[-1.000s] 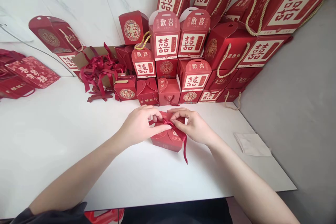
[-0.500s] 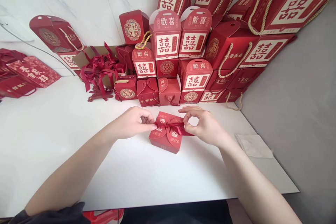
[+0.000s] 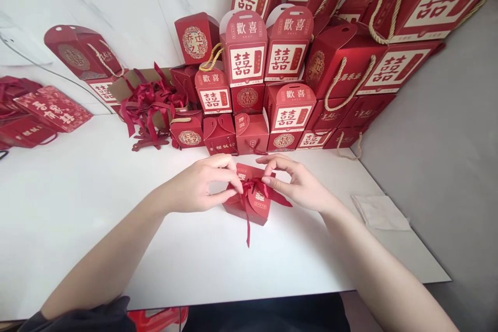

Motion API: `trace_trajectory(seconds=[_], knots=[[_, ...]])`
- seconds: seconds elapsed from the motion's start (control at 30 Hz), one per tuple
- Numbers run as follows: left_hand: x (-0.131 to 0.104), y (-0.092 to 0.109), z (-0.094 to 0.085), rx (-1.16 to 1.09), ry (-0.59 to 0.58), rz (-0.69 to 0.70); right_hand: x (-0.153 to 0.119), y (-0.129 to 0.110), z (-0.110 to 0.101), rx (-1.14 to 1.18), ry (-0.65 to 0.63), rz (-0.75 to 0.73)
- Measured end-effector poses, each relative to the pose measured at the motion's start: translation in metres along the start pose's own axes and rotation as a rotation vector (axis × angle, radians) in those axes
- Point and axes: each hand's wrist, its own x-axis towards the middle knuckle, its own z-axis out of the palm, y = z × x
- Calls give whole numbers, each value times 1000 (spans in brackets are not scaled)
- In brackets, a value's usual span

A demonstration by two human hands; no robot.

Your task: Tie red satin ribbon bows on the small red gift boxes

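A small red box (image 3: 249, 211) with curved top flaps sits on the white table between my hands. A dark red ribbon (image 3: 277, 196) is knotted at its top, one tail slanting right and another hanging down over the front onto the table. At the box's left, my left hand (image 3: 210, 181) has its fingertips pressed near the knot, closed on the ribbon. On the right, my right hand (image 3: 293, 179) touches the ribbon loop, its thumb and index fingertips near each other around it.
Stacked red gift boxes (image 3: 290, 109) with rope handles line the wall behind. An open carton (image 3: 124, 85) of red ribbons stands back left, beside flat red bags (image 3: 50, 109). A folded white tissue (image 3: 381, 212) lies at the right.
My left hand has moved right, closer to the knot. The ribbon, earlier stretched sideways, now has a tail hanging down the front. My right hand has shifted slightly left and up.
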Motion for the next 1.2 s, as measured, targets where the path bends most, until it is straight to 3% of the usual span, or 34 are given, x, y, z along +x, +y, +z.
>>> trace_trajectory(seconds=[0.13,0.4,0.53,0.6,0.9,1.03,1.2], knots=[[-3,-13,2,140,81,158,-1,3,3,10,-24,-3],[-3,-18,5,341,58,191,0,6,6,26,-30,-13],[-1,-18,8,526,113,277,1,7,7,-10,-6,-19],[1,-18,8,549,147,256,1,7,6,-30,5,-17],[9,-25,27,-283,10,-310,1,8,1,25,-123,1],[8,-28,33,-358,-4,-379,1,10,3,28,-106,-16],[7,-27,28,-405,-67,-370,0,7,2,-10,-155,-48]])
